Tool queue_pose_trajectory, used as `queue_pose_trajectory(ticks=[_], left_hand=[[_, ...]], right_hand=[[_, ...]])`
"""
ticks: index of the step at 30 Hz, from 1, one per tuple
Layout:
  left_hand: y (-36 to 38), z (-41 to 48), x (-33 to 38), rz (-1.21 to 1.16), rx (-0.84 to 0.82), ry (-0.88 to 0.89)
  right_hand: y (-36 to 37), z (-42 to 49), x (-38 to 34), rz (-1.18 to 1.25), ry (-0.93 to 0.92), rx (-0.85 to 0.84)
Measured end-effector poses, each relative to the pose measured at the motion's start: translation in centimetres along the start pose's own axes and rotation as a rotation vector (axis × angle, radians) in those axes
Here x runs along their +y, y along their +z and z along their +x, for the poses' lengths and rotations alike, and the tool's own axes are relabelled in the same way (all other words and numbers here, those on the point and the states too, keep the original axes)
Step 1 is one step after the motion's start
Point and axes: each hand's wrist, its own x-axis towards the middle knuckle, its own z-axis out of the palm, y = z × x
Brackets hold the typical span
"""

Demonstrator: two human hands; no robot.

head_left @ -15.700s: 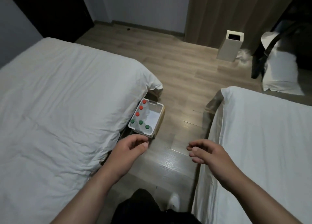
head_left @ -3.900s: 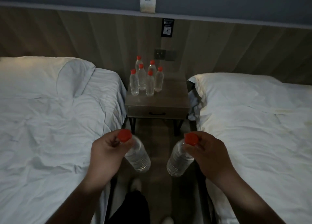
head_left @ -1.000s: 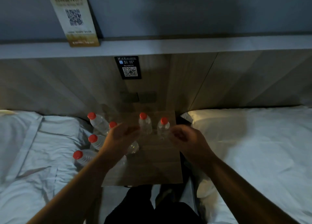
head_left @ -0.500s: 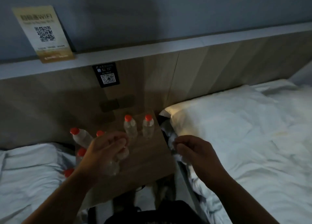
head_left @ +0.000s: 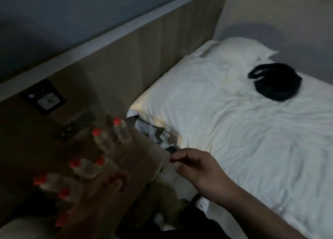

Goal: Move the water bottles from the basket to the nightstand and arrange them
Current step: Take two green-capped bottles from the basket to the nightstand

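Observation:
Several clear water bottles with red caps stand on the wooden nightstand (head_left: 142, 159) at the lower left, all motion-blurred. Two of them, a bottle (head_left: 103, 142) and its neighbour (head_left: 122, 131), stand at the back near the headboard. A closer cluster of bottles (head_left: 84, 167) fills the stand's left side. My left hand (head_left: 104, 190) hovers blurred just in front of that cluster, fingers spread, holding nothing. My right hand (head_left: 195, 164) hangs past the nightstand's right edge, loosely curled and empty. The basket is out of view.
A white bed (head_left: 261, 148) with pillows (head_left: 198, 87) fills the right side, and a black bag (head_left: 275, 83) lies on it. The wooden headboard (head_left: 129, 58) carries a socket panel (head_left: 75, 128) and a dark plaque (head_left: 43, 99).
The view has swung right toward the right bed. Both hands, which set their bottles on the nightstand, have drawn back from the bottles and are empty.

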Motion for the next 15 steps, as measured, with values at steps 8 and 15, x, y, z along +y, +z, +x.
queue_pose_trajectory(ticks=[8,15], left_hand=[[11.4,0.8,1.8,0.079,-0.428,0.063],[22.5,-3.5,-0.5,0.206,-0.659,0.072]], right_hand=[[-8.2,-12.1,3.9,0.120,0.113,0.435],[-13.1,-22.6,8.0,0.221,0.170,0.687]])
